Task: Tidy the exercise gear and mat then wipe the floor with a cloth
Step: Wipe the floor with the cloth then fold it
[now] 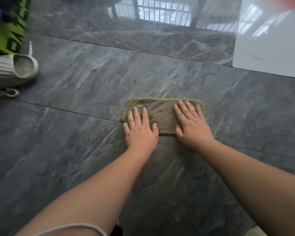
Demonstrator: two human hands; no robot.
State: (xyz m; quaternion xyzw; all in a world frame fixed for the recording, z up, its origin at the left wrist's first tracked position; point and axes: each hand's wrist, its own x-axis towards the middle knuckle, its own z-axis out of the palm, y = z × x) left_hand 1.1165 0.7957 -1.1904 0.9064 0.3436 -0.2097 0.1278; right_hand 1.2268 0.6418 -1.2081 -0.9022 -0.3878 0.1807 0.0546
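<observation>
A folded grey-brown cloth with a yellow-green hem lies flat on the dark grey marble floor. My left hand presses on the cloth's left end with straight, spread fingers. My right hand presses flat on its right end in the same way. Both forearms reach forward from the bottom of the view.
At the left edge lies a rolled cream mat bag with a drawstring, and a green and black printed item behind it. A white floor tile begins at the upper right. A window's reflection shines on the floor at the top.
</observation>
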